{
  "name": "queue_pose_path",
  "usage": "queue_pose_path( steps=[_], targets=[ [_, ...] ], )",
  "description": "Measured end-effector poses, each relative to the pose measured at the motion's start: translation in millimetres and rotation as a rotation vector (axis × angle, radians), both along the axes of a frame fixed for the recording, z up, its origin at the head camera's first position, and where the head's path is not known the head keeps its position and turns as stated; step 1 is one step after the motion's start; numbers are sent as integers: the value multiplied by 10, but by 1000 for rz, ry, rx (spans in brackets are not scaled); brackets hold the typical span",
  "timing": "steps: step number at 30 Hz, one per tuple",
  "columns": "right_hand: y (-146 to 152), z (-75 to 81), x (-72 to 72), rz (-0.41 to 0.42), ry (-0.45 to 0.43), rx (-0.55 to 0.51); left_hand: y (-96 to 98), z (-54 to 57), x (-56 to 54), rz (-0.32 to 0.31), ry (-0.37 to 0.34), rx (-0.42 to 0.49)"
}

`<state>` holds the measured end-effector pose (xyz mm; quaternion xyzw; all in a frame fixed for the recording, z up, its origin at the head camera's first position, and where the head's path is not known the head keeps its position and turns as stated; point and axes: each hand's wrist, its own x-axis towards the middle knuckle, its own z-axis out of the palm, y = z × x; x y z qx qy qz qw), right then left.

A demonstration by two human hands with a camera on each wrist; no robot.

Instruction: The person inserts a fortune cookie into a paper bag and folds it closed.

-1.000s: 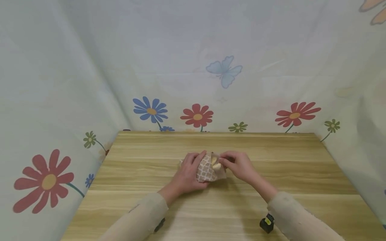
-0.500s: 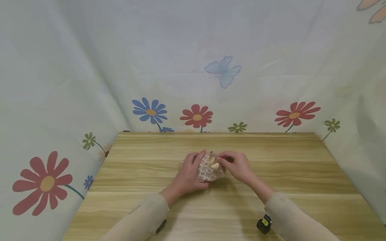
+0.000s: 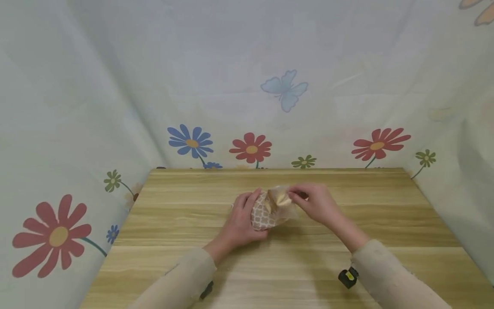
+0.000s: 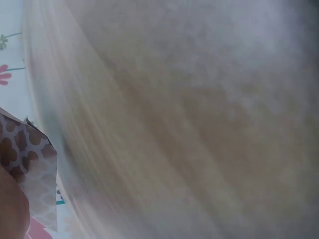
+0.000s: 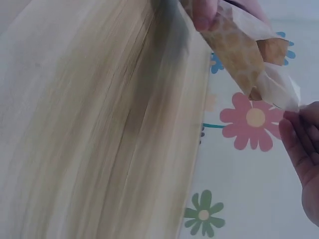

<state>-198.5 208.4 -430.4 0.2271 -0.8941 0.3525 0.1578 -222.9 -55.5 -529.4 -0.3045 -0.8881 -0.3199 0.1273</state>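
My left hand (image 3: 239,225) grips a small parcel in tan paper with a white lattice print (image 3: 263,216), just above the wooden table. Thumb and fingers lie on either side of it. From its right end sticks out a thin, whitish flap of wrapping paper (image 3: 288,211). My right hand (image 3: 314,205) pinches the edge of that flap between thumb and forefinger, as the right wrist view also shows. Inside the mouth of the wrapper, pale yellow and brown contents (image 3: 283,199) show; their kind I cannot tell. The left wrist view catches only the wrapper (image 4: 30,154) and part of the hand.
The wood-grain table (image 3: 173,206) stretches around both hands. Behind and at the sides hangs a pale cloth (image 3: 216,64) printed with flowers and butterflies. A dark wrist device (image 3: 348,277) hangs under the right sleeve, and another (image 3: 206,290) under the left.
My right hand has moved right and slightly up, drawing the paper flap outward and opening the wrapper's mouth wider. The left hand holds the parcel in nearly the same spot.
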Motion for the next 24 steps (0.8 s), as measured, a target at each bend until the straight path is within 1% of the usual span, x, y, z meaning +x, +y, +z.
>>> queue_pose_path(
  steps=[3, 4, 5, 6, 7, 8, 12, 14, 16, 18, 21, 24],
  targets=[
    [-20, -9, -9, 17, 147, 31, 3, -18, -5, -3, 16, 13],
    [-24, -21, -9, 16, 183, 32, 5, -24, -8, -1, 22, 15],
    [-30, -24, -5, 16, 209, 29, 7, -29, -9, 1, 25, 18],
    [-34, -33, -1, 13, 214, 25, 8, -35, -11, 4, 27, 22],
    [-41, -43, 2, 14, 196, 14, 9, -41, -14, 7, 31, 24],
    [-46, -53, 7, 15, 159, 0, 9, -45, -15, 11, 33, 24],
    [-51, -99, 27, 18, -70, -79, 12, -62, -22, 15, 46, 16],
    [-53, -113, 33, 26, -161, -126, 13, -64, -24, 8, 54, 14],
    [-60, -123, 32, 46, -218, -164, 11, -61, -26, 1, 57, 14],
    [-67, -123, 25, 69, -257, -193, 7, -54, -26, -2, 49, 14],
    [-76, -128, -5, 105, -307, -203, 0, -41, -20, -9, 27, 7],
    [-76, -137, -47, 134, -357, -188, -2, -24, -9, -14, 3, -8]
  ],
)
